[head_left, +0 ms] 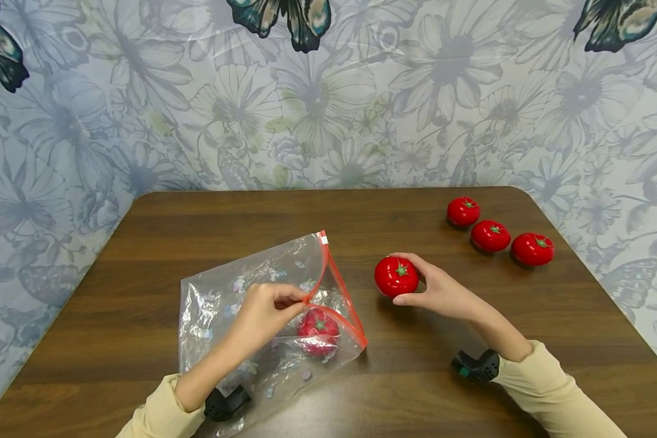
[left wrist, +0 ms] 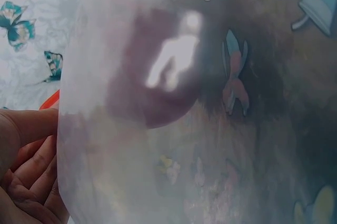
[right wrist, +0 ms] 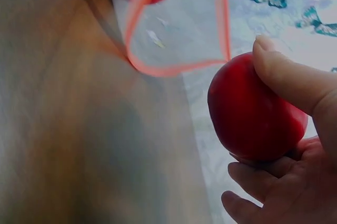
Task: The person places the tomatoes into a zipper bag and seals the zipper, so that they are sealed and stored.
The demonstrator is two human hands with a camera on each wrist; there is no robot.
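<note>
A clear zip bag (head_left: 213, 304) with an orange-red zip edge lies on the table, its mouth spread apart and facing right. My left hand (head_left: 265, 316) pinches the near lip of that mouth between thumb and fingers. Inside the bag, just behind the opening, sits one red tomato (head_left: 319, 331). My right hand (head_left: 440, 289) grips a second tomato (head_left: 395, 277) between thumb and fingers, a short way right of the bag mouth. In the right wrist view this held tomato (right wrist: 255, 111) appears beside the bag's orange zip edge (right wrist: 158, 70).
Three more tomatoes stand at the back right: a left one (head_left: 463, 212), a middle one (head_left: 490, 236) and a right one (head_left: 532, 249). The brown wooden table (head_left: 252, 213) ends at a flower-patterned backdrop (head_left: 356, 109).
</note>
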